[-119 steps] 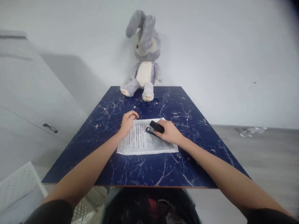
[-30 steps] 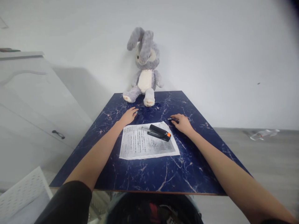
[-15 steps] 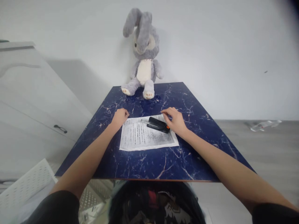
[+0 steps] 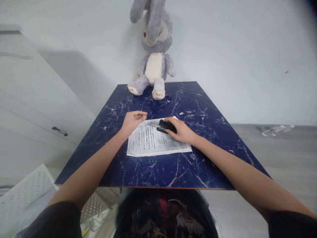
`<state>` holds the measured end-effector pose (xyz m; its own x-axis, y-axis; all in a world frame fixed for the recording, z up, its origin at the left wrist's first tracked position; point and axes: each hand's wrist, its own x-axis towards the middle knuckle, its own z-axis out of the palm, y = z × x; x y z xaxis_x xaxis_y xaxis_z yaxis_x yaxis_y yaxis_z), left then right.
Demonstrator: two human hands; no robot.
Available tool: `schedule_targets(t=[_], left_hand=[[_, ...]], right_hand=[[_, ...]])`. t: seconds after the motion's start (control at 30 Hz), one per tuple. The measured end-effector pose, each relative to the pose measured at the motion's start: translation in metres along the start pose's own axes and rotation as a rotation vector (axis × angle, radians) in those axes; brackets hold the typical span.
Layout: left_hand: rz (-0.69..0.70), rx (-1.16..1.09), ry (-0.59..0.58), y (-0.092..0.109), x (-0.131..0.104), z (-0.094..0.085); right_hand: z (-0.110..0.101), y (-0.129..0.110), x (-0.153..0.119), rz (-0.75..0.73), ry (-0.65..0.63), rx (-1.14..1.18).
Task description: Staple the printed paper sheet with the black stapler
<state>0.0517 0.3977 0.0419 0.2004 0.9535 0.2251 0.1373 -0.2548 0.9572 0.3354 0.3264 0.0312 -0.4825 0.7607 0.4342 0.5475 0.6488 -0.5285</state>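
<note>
The black stapler (image 4: 166, 126) lies on the far edge of the printed sheets (image 4: 156, 141), mid-table, with the right hand (image 4: 180, 131) closed over its rear. The left hand (image 4: 132, 121), fingers loosely curled and holding nothing, rests at the sheets' far left corner. Risk: uneven pressure may skew the sheets. A small scrap (image 4: 181, 113) lies beyond; a plush rabbit (image 4: 153, 62) sits at the table's (image 4: 158, 172) far edge.

Dark blue marbled table (image 4: 158, 165), printed sheet (image 4: 151, 143) mid-table, plush rabbit (image 4: 153, 62) at far edge
</note>
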Motion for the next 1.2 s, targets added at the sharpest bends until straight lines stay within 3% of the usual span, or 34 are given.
schedule_targets(t=[0.27, 0.53, 0.87, 1.2], left_hand=[[0.178, 0.19, -0.098, 0.004, -0.015, 0.019], [0.503, 0.541, -0.245, -0.019, -0.01, 0.032], [0.511, 0.572, -0.345, -0.028, -0.008, 0.032], [0.691, 0.72, -0.287, -0.031, -0.008, 0.034]], right_hand=[[0.0, 0.0, 0.0, 0.015, -0.017, -0.026], [0.001, 0.001, -0.001, 0.006, -0.021, -0.035], [-0.001, -0.001, -0.001, 0.002, -0.038, -0.032], [0.002, 0.004, -0.001, -0.009, -0.046, -0.03]])
